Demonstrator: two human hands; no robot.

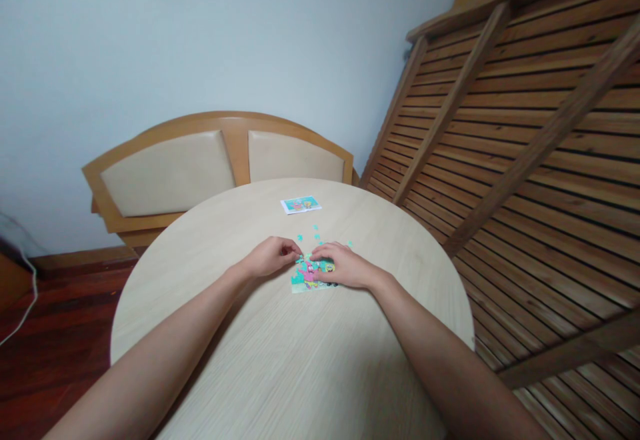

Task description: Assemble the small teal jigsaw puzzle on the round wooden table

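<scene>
A partly joined jigsaw puzzle (309, 276) with a pink figure and a yellow figure on turquoise lies flat on the round table. At its upper left edge my left hand (274, 255) pinches a small turquoise puzzle piece (299, 259) between thumb and fingertips. My right hand (346, 265) rests over the puzzle's right side with fingers spread, covering part of the picture. Several loose turquoise pieces (317, 237) lie just beyond the hands, one of them (350, 243) near the right knuckles.
A picture card (301, 205) with similar figures lies farther back on the pale round table (225, 360). Behind the table stands a wooden headboard with cream panels (170, 173). A large slatted wooden frame (500, 160) leans along the right side. A white cable (34, 287) hangs at left.
</scene>
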